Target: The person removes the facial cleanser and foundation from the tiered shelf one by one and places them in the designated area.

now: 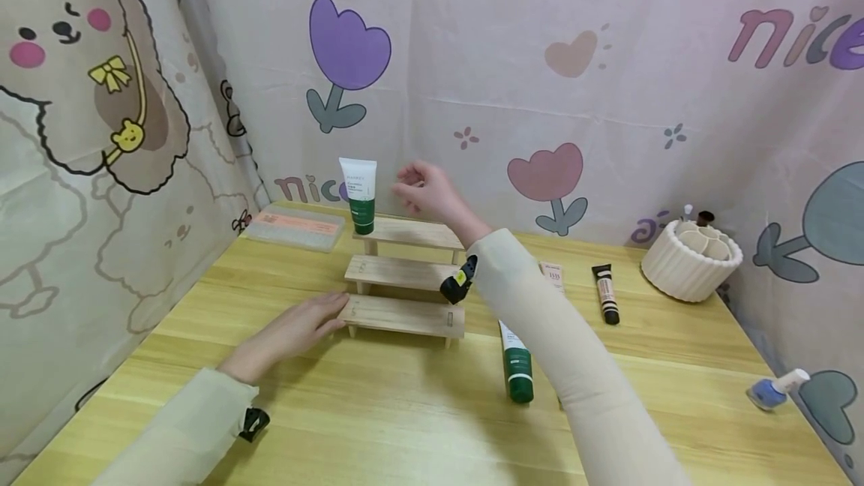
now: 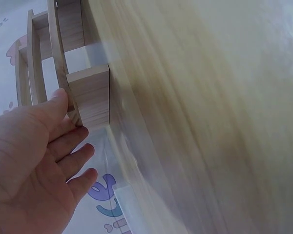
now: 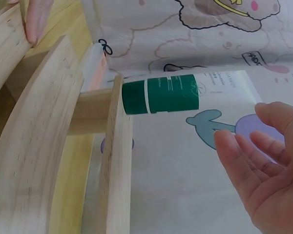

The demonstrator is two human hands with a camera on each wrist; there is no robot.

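A white and green squeeze tube [image 1: 361, 197] stands upright on its cap at the left end of the top step of a three-step wooden display stand [image 1: 405, 315]. Just right of the tube is my right hand [image 1: 428, 190], fingers loosely bent and holding nothing. The right wrist view shows that hand [image 3: 268, 165] by the tube's [image 3: 171, 92] white end. My left hand [image 1: 297, 328] grips the left end of the lowest step. In the left wrist view, the thumb of that hand [image 2: 39, 156] lies on the board's edge, the index finger against its other side.
Another green and white tube [image 1: 518, 373] lies right of the stand, partly behind my right sleeve. Beyond it are a pink box [image 1: 552, 274], a small black-capped tube [image 1: 607, 295], a white ribbed holder [image 1: 690, 261] and blue nail polish [image 1: 769, 392]. A flat packet [image 1: 293, 229] lies back left.
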